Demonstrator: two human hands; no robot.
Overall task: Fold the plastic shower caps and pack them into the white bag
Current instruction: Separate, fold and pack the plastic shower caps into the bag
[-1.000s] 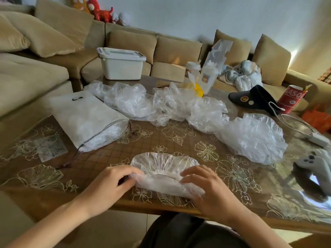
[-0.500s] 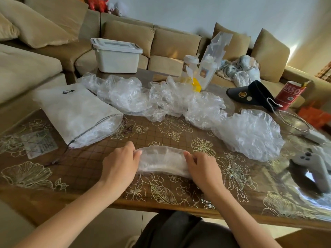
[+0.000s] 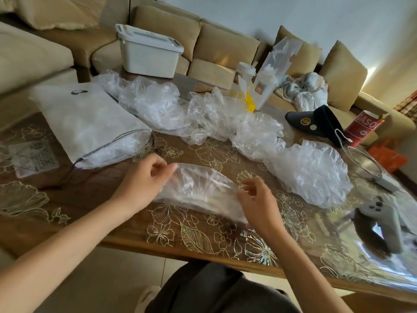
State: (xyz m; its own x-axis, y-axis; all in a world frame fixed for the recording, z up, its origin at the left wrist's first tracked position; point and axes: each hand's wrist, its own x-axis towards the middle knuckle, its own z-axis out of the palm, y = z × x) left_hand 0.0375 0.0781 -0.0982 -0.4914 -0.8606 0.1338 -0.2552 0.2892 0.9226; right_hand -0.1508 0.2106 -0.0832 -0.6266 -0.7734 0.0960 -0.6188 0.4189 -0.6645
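Your left hand [image 3: 144, 179] pinches one end of the folded cap [image 3: 198, 190], your right hand [image 3: 257, 199] pinches the other, and the cap sits low over the counter [image 3: 90, 199], right in front of you. Careful: this film looks slick and springy, so ease either pinch and the fold will likely puff open. The white bag [image 3: 90, 125] lies to your left, its mouth already bulging with plastic. Shove the cap in carelessly and it may unroll, or push packed ones out.
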